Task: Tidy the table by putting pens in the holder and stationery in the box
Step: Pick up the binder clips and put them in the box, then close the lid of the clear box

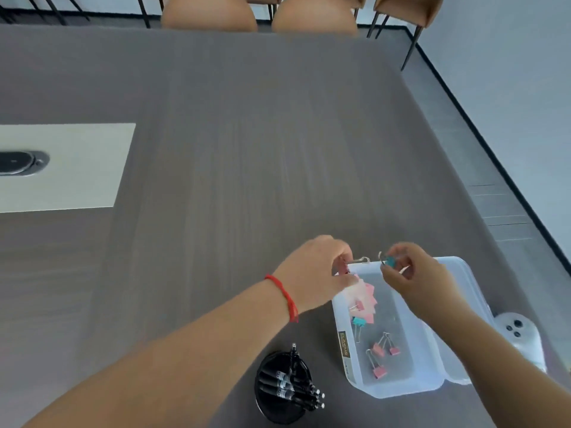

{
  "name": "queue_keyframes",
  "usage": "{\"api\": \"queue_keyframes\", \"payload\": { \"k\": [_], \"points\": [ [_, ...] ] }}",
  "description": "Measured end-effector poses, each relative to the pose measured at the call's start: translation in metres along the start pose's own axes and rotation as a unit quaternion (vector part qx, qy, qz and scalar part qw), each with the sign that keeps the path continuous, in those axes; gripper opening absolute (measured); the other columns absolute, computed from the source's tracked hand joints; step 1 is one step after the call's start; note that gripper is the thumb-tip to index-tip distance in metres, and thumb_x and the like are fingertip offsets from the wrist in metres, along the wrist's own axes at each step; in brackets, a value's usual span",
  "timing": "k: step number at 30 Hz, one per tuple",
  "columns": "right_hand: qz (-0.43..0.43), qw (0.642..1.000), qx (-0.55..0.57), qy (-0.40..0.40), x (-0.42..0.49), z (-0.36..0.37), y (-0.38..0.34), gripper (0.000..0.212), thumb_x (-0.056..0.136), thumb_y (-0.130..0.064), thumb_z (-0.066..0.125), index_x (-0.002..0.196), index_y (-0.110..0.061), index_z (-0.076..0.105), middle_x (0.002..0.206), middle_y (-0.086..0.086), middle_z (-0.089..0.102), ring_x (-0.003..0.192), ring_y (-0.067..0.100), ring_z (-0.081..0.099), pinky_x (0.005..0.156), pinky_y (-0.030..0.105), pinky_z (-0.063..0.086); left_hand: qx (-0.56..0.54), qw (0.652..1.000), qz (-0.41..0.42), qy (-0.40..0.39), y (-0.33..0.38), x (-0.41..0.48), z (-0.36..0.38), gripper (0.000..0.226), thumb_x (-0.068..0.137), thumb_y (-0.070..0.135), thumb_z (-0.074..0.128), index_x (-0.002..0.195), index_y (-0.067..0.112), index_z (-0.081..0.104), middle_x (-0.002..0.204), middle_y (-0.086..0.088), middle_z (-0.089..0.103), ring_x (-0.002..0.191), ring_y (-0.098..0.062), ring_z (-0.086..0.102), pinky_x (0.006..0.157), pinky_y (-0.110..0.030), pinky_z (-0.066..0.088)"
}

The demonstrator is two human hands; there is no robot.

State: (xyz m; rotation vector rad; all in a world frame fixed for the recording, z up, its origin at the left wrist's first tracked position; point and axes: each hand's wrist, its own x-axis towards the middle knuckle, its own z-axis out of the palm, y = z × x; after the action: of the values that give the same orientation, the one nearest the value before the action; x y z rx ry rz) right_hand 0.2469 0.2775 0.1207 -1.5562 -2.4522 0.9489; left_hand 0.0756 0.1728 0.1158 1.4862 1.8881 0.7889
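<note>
A clear plastic box stands at the near right of the table. Inside it lie pink sticky notes, a teal binder clip and three pink binder clips. My left hand hovers over the box's far left corner, pinching a pink binder clip whose wire handle sticks out. My right hand is over the far rim, holding a teal binder clip. A black round pen holder with several black pens stands left of the box.
The box's lid is folded open to the right. A white device sits by the table's right edge. A pale panel with a dark oval socket lies far left. Tan chairs line the far edge.
</note>
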Motion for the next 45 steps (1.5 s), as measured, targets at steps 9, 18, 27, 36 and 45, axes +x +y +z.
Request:
{"api": "queue_keyframes", "payload": {
  "k": [9,18,27,36,45],
  "points": [
    [0.101,0.969,-0.175,-0.143,-0.04,0.051,0.088,0.025,0.084,-0.029,0.055,0.108,-0.026,0.053,0.086,-0.005,0.057,0.08,0.021,0.056,0.067,0.028,0.042,0.356,0.916,0.07,-0.173,0.004,0.03,0.12,0.027,0.082,0.04,0.062,0.1,0.02,0.065,0.107,-0.004,0.061,0.114,-0.028,0.046,0.097,-0.045,0.031],
    [0.047,0.994,-0.096,-0.026,-0.07,0.037,0.123,0.035,0.093,-0.035,0.049,0.128,-0.035,0.047,0.122,-0.007,0.057,0.104,0.022,0.06,0.083,0.034,0.051,0.324,0.923,-0.01,-0.206,-0.007,0.037,0.139,0.071,0.075,0.062,0.057,0.137,0.034,0.034,0.139,0.01,0.048,0.132,-0.02,0.037,0.104,-0.049,0.02],
    [0.266,0.955,-0.076,0.11,-0.081,-0.001,0.199,0.071,0.082,-0.049,0.063,0.142,-0.027,0.033,0.15,0.005,0.031,0.138,0.028,0.029,0.108,0.049,0.03,0.281,0.946,-0.095,-0.129,0.015,0.04,0.13,0.079,0.08,0.059,0.054,0.146,0.029,0.022,0.153,0.004,0.029,0.14,-0.022,0.029,0.108,-0.047,0.029],
    [0.374,0.9,0.216,0.056,-0.054,-0.017,0.23,0.058,0.08,-0.04,0.065,0.13,-0.014,0.05,0.116,0.009,0.063,0.097,0.029,0.06,0.081,0.037,0.051,-0.094,0.906,-0.407,0.067,0.002,0.044,0.121,0.055,0.09,0.029,0.056,0.138,0.011,0.038,0.133,-0.018,0.053,0.111,-0.038,0.058,0.094,-0.047,0.054],
    [0.326,0.882,0.315,0.128,-0.079,-0.059,0.2,0.03,0.089,-0.043,0.052,0.108,-0.023,0.062,0.085,-0.005,0.061,0.091,0.023,0.06,0.091,0.046,0.053,-0.266,0.84,-0.472,0.038,-0.005,0.052,0.108,0.042,0.092,0.045,0.045,0.12,0.015,0.053,0.124,-0.013,0.057,0.109,-0.033,0.059,0.079,-0.047,0.059]
  ]
}}
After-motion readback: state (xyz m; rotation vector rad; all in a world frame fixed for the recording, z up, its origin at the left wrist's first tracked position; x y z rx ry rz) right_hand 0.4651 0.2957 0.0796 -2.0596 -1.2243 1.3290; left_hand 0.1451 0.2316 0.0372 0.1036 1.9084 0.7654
